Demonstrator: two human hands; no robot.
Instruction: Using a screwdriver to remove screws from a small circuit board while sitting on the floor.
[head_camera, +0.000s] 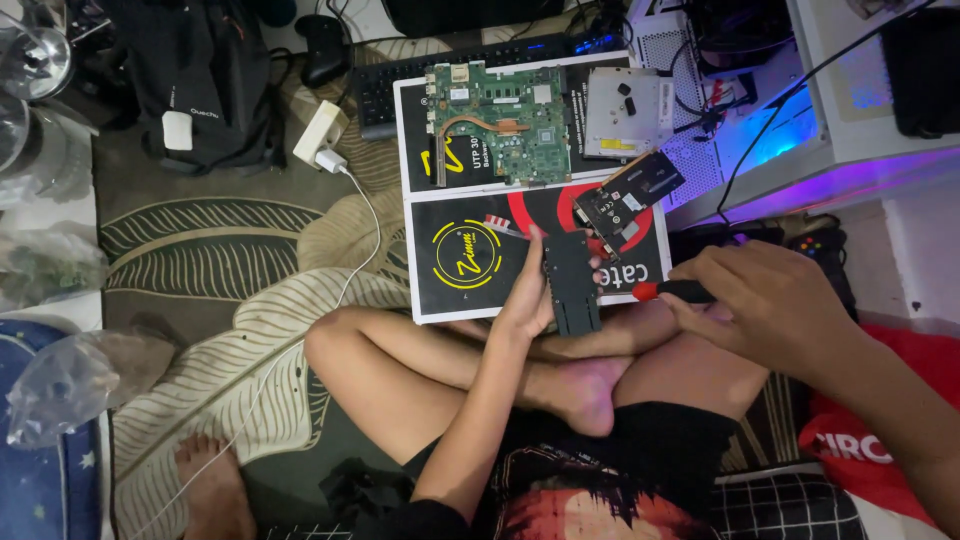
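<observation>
Sitting cross-legged on the floor here, left hand (528, 295) reaching forward with its grip wrapped around a dark flat slotted part (571, 283) held upright over the crossed legs, while the right hand (765, 300) is clenched on a red-and-black screwdriver (668, 291) with the tip pointing at that part. Just past the hands there's a black-and-white board (480, 265) on the floor carrying a green motherboard (498, 122), a small circuit card (625, 201) and a silver drive (625, 112), with a keyboard (380, 85) behind and a white charger cable (350, 255) trailing off left.

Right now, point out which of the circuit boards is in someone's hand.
The small black card, pinched at its lower end by the left hand together with a dark finned block. The large green board lies untouched on the black-and-white box.
</observation>
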